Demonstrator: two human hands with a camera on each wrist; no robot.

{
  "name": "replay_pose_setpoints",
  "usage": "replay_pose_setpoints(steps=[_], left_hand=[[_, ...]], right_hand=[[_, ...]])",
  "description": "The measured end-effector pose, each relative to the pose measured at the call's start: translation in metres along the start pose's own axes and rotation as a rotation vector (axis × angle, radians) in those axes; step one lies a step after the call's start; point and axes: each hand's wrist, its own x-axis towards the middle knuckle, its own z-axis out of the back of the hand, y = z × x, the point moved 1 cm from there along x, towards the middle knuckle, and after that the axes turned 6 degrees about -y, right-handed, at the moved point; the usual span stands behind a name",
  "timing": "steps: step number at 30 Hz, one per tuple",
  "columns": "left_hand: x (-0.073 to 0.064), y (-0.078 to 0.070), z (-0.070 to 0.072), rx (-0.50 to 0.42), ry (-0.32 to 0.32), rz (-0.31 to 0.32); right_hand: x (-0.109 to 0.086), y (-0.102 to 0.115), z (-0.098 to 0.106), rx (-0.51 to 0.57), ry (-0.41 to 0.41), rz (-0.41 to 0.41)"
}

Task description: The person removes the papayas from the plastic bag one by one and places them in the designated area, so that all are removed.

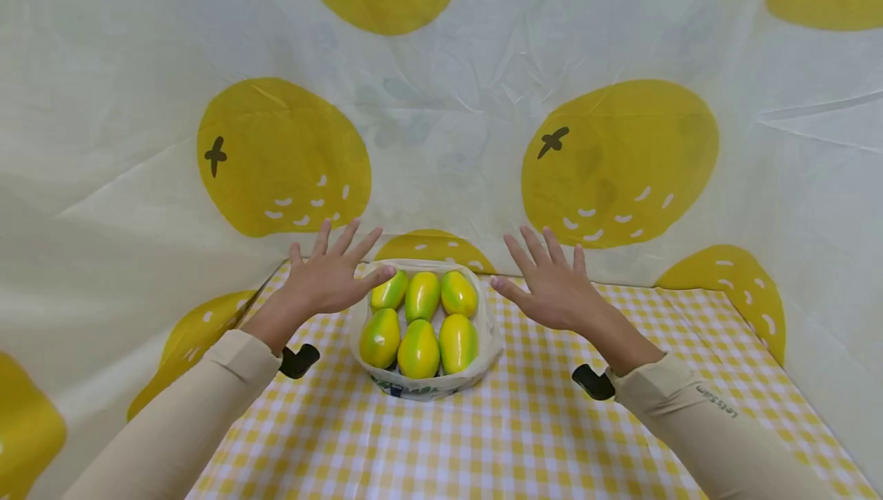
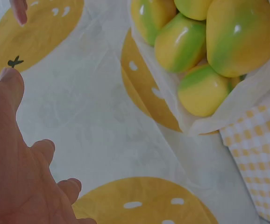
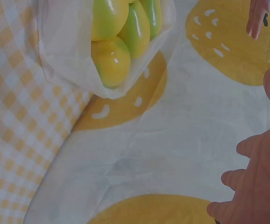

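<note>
Several shiny yellow-and-green mangoes [image 1: 418, 350] sit in two rows inside a whitish bag [image 1: 491, 343] whose mouth is spread wide. Dark printing shows low on the bag's front. My left hand [image 1: 324, 281] hovers left of the bag with fingers spread, its thumb overlapping a back mango in the head view. To the right of the bag my right hand [image 1: 555, 289] is held up the same way, palm down and holding nothing. From the left wrist view, the mangoes [image 2: 238, 37] lie off beyond the left hand [image 2: 27, 158]; in the right wrist view, the right hand [image 3: 256, 177] appears apart from the bag [image 3: 65, 42].
A yellow-and-white checked cloth [image 1: 441, 454] covers the table under the bag. Behind it and at both sides hangs a pale curtain [image 1: 441, 147] printed with large yellow fruit. Black pieces [image 1: 300, 361] are fixed at both wrists, by the sleeve cuffs.
</note>
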Motion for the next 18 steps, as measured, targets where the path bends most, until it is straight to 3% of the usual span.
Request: replay_pose_setpoints(steps=[18], left_hand=[[-0.006, 0.011, -0.014, 0.013, -0.004, 0.011]], right_hand=[[0.003, 0.006, -0.015, 0.006, -0.002, 0.014]])
